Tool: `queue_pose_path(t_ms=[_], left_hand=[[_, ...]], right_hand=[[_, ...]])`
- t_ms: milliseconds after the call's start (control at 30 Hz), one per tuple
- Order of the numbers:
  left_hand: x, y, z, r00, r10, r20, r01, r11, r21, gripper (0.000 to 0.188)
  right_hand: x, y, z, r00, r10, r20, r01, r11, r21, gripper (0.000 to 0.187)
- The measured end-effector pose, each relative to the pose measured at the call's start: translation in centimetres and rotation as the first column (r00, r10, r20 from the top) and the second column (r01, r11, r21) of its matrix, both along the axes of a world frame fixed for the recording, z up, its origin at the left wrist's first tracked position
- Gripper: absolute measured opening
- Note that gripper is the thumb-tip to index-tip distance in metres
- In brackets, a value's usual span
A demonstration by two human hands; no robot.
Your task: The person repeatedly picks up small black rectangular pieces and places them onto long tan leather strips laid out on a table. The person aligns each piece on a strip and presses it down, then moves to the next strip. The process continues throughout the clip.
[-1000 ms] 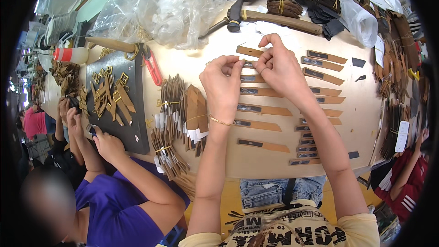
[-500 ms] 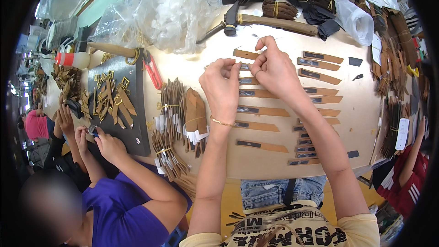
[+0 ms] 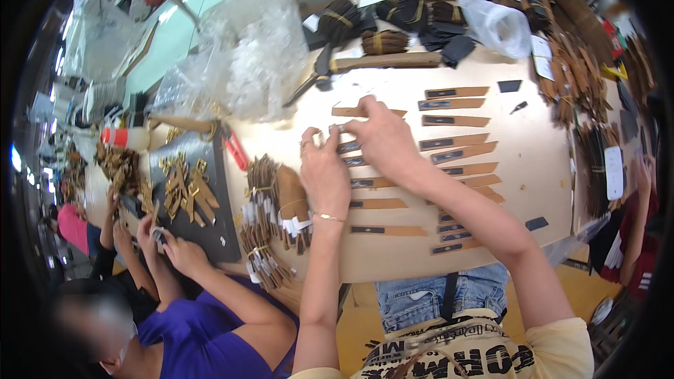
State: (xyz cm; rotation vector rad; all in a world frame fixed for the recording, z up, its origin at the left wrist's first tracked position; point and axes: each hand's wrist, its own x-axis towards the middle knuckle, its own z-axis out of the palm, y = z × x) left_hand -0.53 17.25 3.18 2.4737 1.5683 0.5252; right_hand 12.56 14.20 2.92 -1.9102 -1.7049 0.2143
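Note:
My left hand (image 3: 325, 174) is closed in a pinch at the left end of a tan leather strip, where a small shiny grey bit (image 3: 338, 128) shows between the fingertips. From the right, my right hand (image 3: 386, 146) pinches at that same end and covers most of the strip. Just beyond them lies a leather strip (image 3: 347, 111) on which no dark patch shows. Nearer to me, a column of tan strips (image 3: 393, 204) runs down the table, each with a dark patch (image 3: 368, 229) at its left end. A second column of patched strips (image 3: 467, 103) lies to the right, partly under my right forearm.
Bundled brown strips (image 3: 263, 179) sit left of my left forearm. Beyond are a hammer (image 3: 382, 61), clear plastic bags (image 3: 260, 56) and dark bundles (image 3: 340, 21). A co-worker in purple (image 3: 232, 326) handles a small piece beside a black board (image 3: 221, 217) with buckled straps. Black scraps (image 3: 510, 86) lie right.
The whole view has shifted and tilted with my head. Both hands stay at the strip's left end, and my right fingers have come lower and closer to the left fingertips.

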Motion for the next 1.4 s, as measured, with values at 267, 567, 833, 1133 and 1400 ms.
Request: queue_pose_path(t_ms=[267,567,833,1133,1400], left_hand=[[-0.3,0.3,-0.8,0.995,0.061,-0.083,-0.061,0.998,0.001,0.036],[-1.9,0.5,-0.3,0.893,-0.033,0.448,0.031,0.999,0.012,0.036],[4.5,-7.5,4.2,0.816,-0.282,0.505,0.28,0.957,0.08,0.031],[6.8,-12.6,6.3,0.778,-0.416,0.47,0.428,0.899,0.088,0.028],[6.0,-12.6,5.7,0.798,-0.4,0.451,0.423,0.905,0.054,0.027]], right_hand=[[1.2,-3.7,0.4,0.849,-0.01,0.528,-0.018,0.999,0.048,0.021],[19.4,-17.7,1.2,0.808,-0.579,0.104,0.569,0.814,0.111,0.023],[23.8,-23.4,0.8,0.654,-0.722,0.226,0.705,0.69,0.163,0.019],[24.4,-21.5,0.6,0.609,-0.684,0.401,0.696,0.704,0.145,0.026],[25.8,-22.2,-0.4,0.546,-0.821,0.164,0.809,0.568,0.15,0.029]])
